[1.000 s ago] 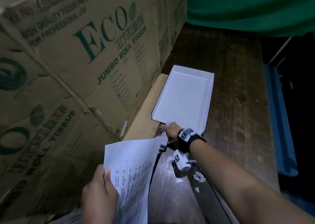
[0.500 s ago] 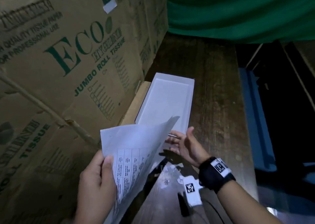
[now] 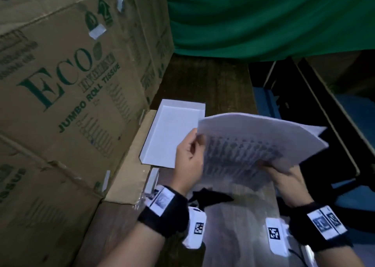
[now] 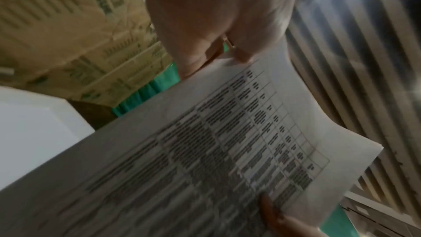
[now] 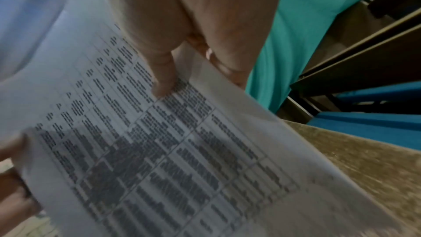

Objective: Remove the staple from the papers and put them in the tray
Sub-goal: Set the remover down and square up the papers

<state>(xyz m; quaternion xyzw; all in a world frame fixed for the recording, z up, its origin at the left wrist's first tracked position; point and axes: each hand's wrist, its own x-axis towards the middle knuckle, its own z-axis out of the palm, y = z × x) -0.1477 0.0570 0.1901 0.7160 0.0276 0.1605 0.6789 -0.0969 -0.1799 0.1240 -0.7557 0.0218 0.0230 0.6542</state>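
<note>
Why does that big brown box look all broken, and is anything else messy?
The big brown cardboard box beside the white tray is dented, with a torn crease and peeling tape bits. The printed white papers, held in the left hand and right hand, bow upward rather than lying flat. Nothing looks spilled.

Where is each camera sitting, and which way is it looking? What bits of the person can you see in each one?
Head: worn on the head, looking forward and down at the papers, white tray, cardboard boxes; shows the left hand, right hand and both forearms.
Left wrist: on the left wrist, looking along the hand at the printed sheet; shows left fingers and a right fingertip.
Right wrist: on the right wrist, facing the same sheet; shows the right thumb.
Shared: all see the papers held by both hands.
</note>
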